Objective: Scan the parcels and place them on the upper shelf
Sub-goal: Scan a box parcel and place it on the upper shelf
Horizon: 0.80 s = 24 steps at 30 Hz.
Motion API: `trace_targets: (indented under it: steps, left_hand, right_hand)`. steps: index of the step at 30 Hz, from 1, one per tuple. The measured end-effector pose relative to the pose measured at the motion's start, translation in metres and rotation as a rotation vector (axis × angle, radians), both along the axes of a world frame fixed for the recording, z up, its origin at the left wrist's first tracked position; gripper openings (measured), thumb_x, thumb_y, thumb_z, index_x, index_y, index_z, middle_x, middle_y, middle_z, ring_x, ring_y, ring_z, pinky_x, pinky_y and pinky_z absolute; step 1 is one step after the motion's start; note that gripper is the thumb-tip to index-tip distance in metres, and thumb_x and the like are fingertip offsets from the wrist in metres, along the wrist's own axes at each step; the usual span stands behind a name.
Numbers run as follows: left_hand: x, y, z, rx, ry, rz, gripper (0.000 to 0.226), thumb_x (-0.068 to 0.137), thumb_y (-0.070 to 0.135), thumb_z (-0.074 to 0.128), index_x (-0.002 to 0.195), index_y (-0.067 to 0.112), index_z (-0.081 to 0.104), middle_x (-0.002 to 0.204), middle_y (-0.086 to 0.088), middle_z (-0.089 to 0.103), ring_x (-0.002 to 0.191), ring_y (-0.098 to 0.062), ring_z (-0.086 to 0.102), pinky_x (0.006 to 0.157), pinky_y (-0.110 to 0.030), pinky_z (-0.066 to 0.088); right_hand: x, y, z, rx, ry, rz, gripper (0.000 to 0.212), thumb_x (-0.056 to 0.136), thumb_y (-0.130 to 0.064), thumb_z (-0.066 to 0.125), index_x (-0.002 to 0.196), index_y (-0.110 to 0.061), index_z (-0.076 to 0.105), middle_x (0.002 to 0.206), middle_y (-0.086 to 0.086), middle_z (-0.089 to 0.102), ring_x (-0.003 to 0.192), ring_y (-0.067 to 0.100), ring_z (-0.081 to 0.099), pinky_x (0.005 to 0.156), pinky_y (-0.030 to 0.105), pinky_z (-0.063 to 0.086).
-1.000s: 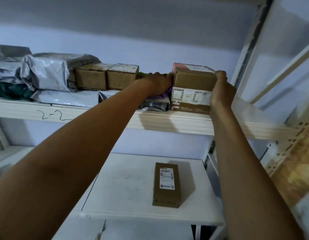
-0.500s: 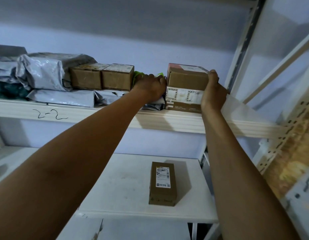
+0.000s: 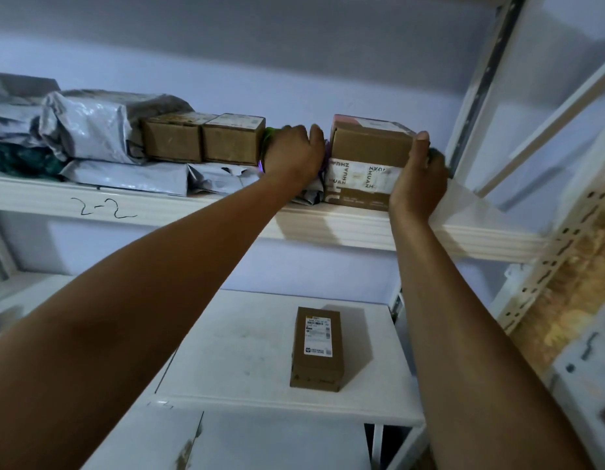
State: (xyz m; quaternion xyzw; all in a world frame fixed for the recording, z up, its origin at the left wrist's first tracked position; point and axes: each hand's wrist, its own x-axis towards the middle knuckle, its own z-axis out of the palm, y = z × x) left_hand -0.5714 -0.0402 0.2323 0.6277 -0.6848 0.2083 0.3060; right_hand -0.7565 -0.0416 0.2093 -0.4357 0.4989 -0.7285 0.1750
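Note:
A brown cardboard box (image 3: 368, 154) with white printed tape stands on the upper shelf (image 3: 345, 228), at its right end. My right hand (image 3: 416, 178) grips the box's right side, thumb up along the front corner. My left hand (image 3: 294, 157) is curled just left of the box with a small gap to it. It rests against a green and purple packet (image 3: 269, 137), and whether it holds the packet is hidden. Another brown labelled parcel (image 3: 316, 347) lies on the lower shelf (image 3: 233, 368).
Left on the upper shelf sit two small cardboard boxes (image 3: 202, 137) and several grey plastic mailer bags (image 3: 91, 130); "2-2" is written on the shelf edge. A white perforated shelf post (image 3: 548, 259) rises at the right, close to the box.
The box has been set further onto the shelf. My left hand has drawn slightly left, off the box's side. My right hand stays on the box.

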Motion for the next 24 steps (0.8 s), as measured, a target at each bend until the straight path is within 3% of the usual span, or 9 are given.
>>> trace_targets:
  steps: [3, 5, 7, 8, 12, 16, 19, 22, 24]
  left_hand:
    - [-0.013, 0.02, -0.015, -0.29, 0.407, -0.025, 0.061, 0.088, 0.043, 0.017, 0.092, 0.005, 0.065, 0.095, -0.018, 0.067, 0.096, -0.036, 0.058, 0.083, -0.041, 0.038]
    - [-0.021, 0.036, -0.039, -0.388, 0.5, -0.142, 0.035, 0.095, 0.031, 0.036, 0.077, 0.011, 0.057, 0.076, -0.009, 0.061, 0.079, -0.032, 0.058, 0.066, -0.038, 0.036]
    - [-0.026, 0.055, -0.065, -0.381, 0.488, -0.351, 0.029, 0.097, 0.024, 0.047, 0.069, 0.019, 0.046, 0.06, 0.001, 0.049, 0.059, -0.028, 0.054, 0.054, -0.034, 0.023]
    - [-0.026, 0.063, -0.077, -0.407, 0.417, -0.446, 0.032, 0.097, 0.022, 0.051, 0.066, 0.022, 0.042, 0.055, 0.002, 0.044, 0.052, -0.027, 0.05, 0.052, -0.033, 0.022]
    - [-0.021, 0.071, -0.113, -0.432, 0.323, -0.71, 0.048, 0.098, 0.013, 0.058, 0.055, 0.02, 0.037, 0.049, 0.003, 0.031, 0.041, -0.019, 0.032, 0.047, -0.029, 0.025]
    - [-0.024, 0.064, -0.17, -0.145, 0.363, -0.699, 0.048, 0.099, 0.018, 0.056, 0.055, 0.019, 0.035, 0.046, 0.001, 0.033, 0.041, -0.017, 0.031, 0.047, -0.027, 0.026]
    - [-0.021, 0.046, -0.221, 0.206, 0.48, -0.459, 0.044, 0.096, 0.027, 0.053, 0.057, 0.009, 0.048, 0.05, -0.004, 0.051, 0.048, -0.02, 0.05, 0.052, -0.033, 0.045]
    - [-0.018, 0.022, -0.27, 0.626, 0.591, -0.183, 0.028, 0.091, 0.033, 0.061, 0.084, 0.007, 0.069, 0.077, 0.0, 0.066, 0.075, -0.019, 0.062, 0.066, -0.026, 0.05]
    - [-0.017, 0.013, -0.302, 0.86, 0.685, -0.075, 0.037, 0.092, 0.035, 0.07, 0.111, 0.004, 0.066, 0.097, -0.003, 0.063, 0.089, -0.018, 0.06, 0.076, -0.026, 0.047]
  right_hand:
    - [0.006, 0.014, -0.014, -0.252, 0.018, -0.182, 0.05, 0.098, -0.041, 0.049, 0.133, -0.005, 0.056, 0.138, 0.007, 0.055, 0.127, 0.019, 0.047, 0.091, -0.001, 0.029]
    - [0.009, 0.029, -0.033, -0.451, 0.057, -0.307, 0.037, 0.095, -0.024, 0.053, 0.124, 0.0, 0.059, 0.127, 0.01, 0.058, 0.117, 0.02, 0.05, 0.096, 0.013, 0.038]
    - [0.01, 0.039, -0.064, -0.577, 0.069, -0.394, 0.023, 0.09, -0.013, 0.053, 0.103, 0.003, 0.062, 0.104, 0.013, 0.061, 0.097, 0.027, 0.055, 0.084, 0.041, 0.047]
    - [0.013, 0.046, -0.079, -0.593, 0.065, -0.366, 0.016, 0.087, -0.009, 0.052, 0.092, 0.004, 0.06, 0.093, 0.011, 0.059, 0.086, 0.029, 0.054, 0.075, 0.046, 0.046]
    - [0.025, 0.059, -0.145, -0.434, 0.15, -0.121, 0.011, 0.076, 0.009, 0.053, 0.074, -0.001, 0.056, 0.071, -0.006, 0.05, 0.068, 0.007, 0.048, 0.062, 0.033, 0.043]
    - [0.02, 0.048, -0.209, -0.089, 0.252, -0.066, 0.015, 0.078, 0.0, 0.058, 0.076, -0.015, 0.056, 0.068, -0.004, 0.057, 0.062, 0.015, 0.052, 0.058, 0.034, 0.044]
    - [0.017, 0.038, -0.246, 0.133, 0.36, -0.039, 0.008, 0.084, -0.011, 0.056, 0.083, -0.015, 0.063, 0.077, -0.007, 0.065, 0.071, 0.014, 0.06, 0.065, 0.033, 0.049]
    - [0.011, 0.022, -0.276, 0.449, 0.389, 0.051, 0.022, 0.093, -0.02, 0.054, 0.106, -0.018, 0.071, 0.105, -0.004, 0.073, 0.097, 0.018, 0.067, 0.082, 0.031, 0.052]
    - [0.004, 0.007, -0.3, 0.707, 0.353, 0.153, 0.036, 0.097, -0.029, 0.051, 0.127, -0.017, 0.066, 0.126, 0.001, 0.069, 0.113, 0.021, 0.064, 0.093, 0.033, 0.05]
